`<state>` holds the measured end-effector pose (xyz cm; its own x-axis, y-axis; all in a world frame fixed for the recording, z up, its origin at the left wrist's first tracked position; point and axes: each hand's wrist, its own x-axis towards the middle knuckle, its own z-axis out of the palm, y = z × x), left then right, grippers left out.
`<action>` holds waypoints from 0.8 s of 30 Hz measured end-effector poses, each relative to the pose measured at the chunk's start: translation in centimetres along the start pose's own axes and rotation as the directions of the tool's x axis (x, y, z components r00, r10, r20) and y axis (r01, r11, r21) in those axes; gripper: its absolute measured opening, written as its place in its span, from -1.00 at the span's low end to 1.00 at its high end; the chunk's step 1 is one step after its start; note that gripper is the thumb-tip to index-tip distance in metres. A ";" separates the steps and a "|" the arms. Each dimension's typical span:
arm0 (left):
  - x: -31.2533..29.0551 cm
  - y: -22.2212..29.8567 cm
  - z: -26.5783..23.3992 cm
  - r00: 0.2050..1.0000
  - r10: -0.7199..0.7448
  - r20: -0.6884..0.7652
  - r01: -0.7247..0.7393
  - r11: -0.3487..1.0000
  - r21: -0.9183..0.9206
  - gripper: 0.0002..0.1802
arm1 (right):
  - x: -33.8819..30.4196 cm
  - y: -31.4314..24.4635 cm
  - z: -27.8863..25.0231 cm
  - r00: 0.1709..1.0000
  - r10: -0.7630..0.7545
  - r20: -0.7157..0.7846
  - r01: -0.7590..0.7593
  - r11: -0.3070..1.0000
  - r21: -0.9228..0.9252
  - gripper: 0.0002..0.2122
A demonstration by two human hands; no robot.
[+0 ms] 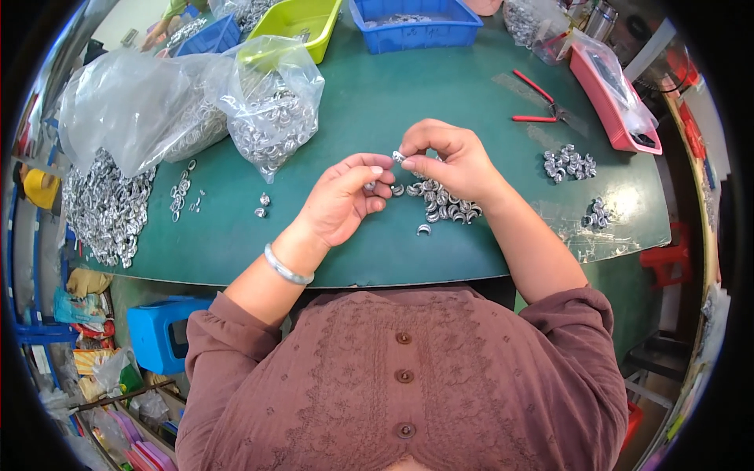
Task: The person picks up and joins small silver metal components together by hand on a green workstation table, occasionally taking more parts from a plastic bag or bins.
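Observation:
Over the middle of the green table (353,102), my two hands are close together. Thumb and forefinger of my right hand (455,161) pinch a small curved silver metal piece (398,157). My left hand (342,196), a bangle on its wrist, has curled fingers with another small silver piece (370,186) among them. Just below my right hand is a loose pile of crescent-shaped silver pieces (452,206), partly hidden by it. A single crescent (424,229) lies on the near side of that pile. Two small pieces (261,206) rest left of my left hand.
At left are a large heap of metal parts (110,208) and clear plastic bags (275,118) of parts. Blue (416,31) and yellow-green bins (302,23) stand at the back. Red-handled pliers (542,102), a pink tray (609,98) and small piles (569,164) are at right.

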<state>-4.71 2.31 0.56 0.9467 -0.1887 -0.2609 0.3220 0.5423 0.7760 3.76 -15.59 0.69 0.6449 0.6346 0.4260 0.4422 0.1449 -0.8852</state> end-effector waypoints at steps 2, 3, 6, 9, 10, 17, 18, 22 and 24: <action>0.5 0.2 0.6 0.999 0.009 0.040 -0.011 1.000 0.028 -0.81 | -0.2 -0.2 -0.2 1.000 -0.003 0.006 0.003 1.000 0.016 -0.92; 0.6 0.3 0.9 0.999 0.003 0.042 -0.006 0.998 0.063 -0.83 | -0.2 -0.1 -0.2 0.999 -0.028 -0.016 0.029 0.999 0.030 -0.91; 1.1 1.0 1.4 0.998 0.002 0.056 -0.008 0.993 0.118 -0.84 | -0.1 -0.1 -0.5 0.997 -0.054 -0.052 0.058 0.996 0.071 -0.91; 1.6 1.2 1.7 0.998 0.025 0.055 -0.034 0.986 0.161 -0.85 | 0.0 -0.1 -0.6 0.995 -0.037 -0.091 0.046 0.994 0.097 -0.91; 1.7 1.2 1.9 0.998 0.045 0.044 -0.052 0.982 0.183 -0.86 | 0.0 -0.1 -0.7 0.994 -0.053 -0.099 0.062 0.994 0.090 -0.90; 2.5 1.6 2.1 0.993 0.097 0.072 -0.111 0.970 0.216 -0.82 | 0.2 -0.6 -0.9 0.974 -0.181 -0.134 0.173 0.983 -0.064 -0.91; 2.6 1.6 2.2 0.993 0.095 0.074 -0.109 0.968 0.228 -0.82 | 0.2 -0.7 -1.0 0.974 -0.181 -0.138 0.173 0.983 -0.067 -0.91; 3.2 1.3 2.1 0.982 0.162 0.096 -0.181 0.953 0.242 -0.82 | 0.3 -0.7 -0.9 0.971 -0.177 -0.161 0.163 0.982 -0.097 -0.88; 3.4 0.9 2.0 0.966 0.240 0.097 -0.259 0.915 0.311 -0.83 | 0.2 -0.6 -0.8 0.974 -0.108 -0.198 0.105 0.994 -0.025 -0.88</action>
<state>-1.22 0.46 1.52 0.9913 -0.1313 -0.0098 0.0479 0.2903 0.9557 4.07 -16.15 1.43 0.7040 0.4526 0.5473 0.5227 0.1916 -0.8307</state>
